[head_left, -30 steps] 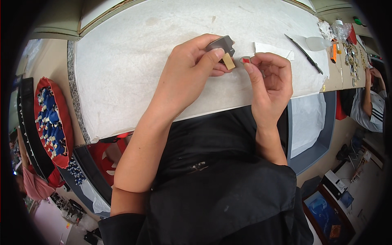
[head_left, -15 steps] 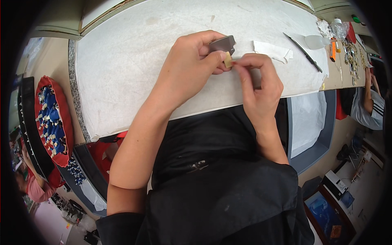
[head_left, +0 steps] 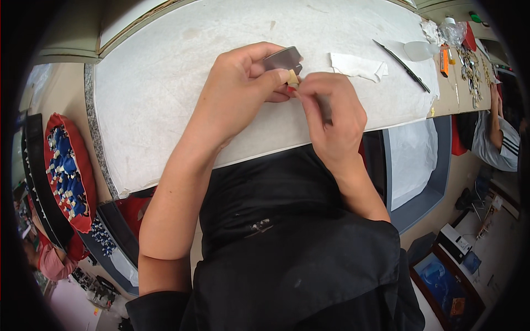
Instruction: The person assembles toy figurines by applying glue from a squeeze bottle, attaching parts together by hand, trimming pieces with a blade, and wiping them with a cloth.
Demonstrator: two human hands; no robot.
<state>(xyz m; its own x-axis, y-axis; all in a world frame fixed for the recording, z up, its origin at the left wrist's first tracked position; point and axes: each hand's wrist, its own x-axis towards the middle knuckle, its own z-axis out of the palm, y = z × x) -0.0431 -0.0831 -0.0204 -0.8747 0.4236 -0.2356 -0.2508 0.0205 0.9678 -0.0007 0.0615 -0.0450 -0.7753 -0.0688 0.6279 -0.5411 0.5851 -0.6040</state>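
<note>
My left hand [head_left: 234,88] is closed above the white-covered table. It grips a flat dark grey plate [head_left: 280,59] with a notched edge, and its thumb presses near a small cream-coloured piece [head_left: 292,78]. Right beside that piece, my right hand [head_left: 337,113] has its thumb and index finger drawn together in a pinch. A tiny red bit [head_left: 291,89] shows between the two hands, just below the cream piece. What the right fingertips hold is too small and too covered to name.
Beyond my right hand lie a folded white cloth [head_left: 359,67], a slim black tool [head_left: 402,66] and a translucent bottle [head_left: 420,51]. Farther right is an orange box [head_left: 444,62] near metal pieces. A red-lined basket [head_left: 86,182] with blue-and-white parts stands left. Other people sit at both sides.
The right fingers have come in closer to the cream piece, and a red bit now shows there. The whole view has shifted a little, so most things appear farther left.
</note>
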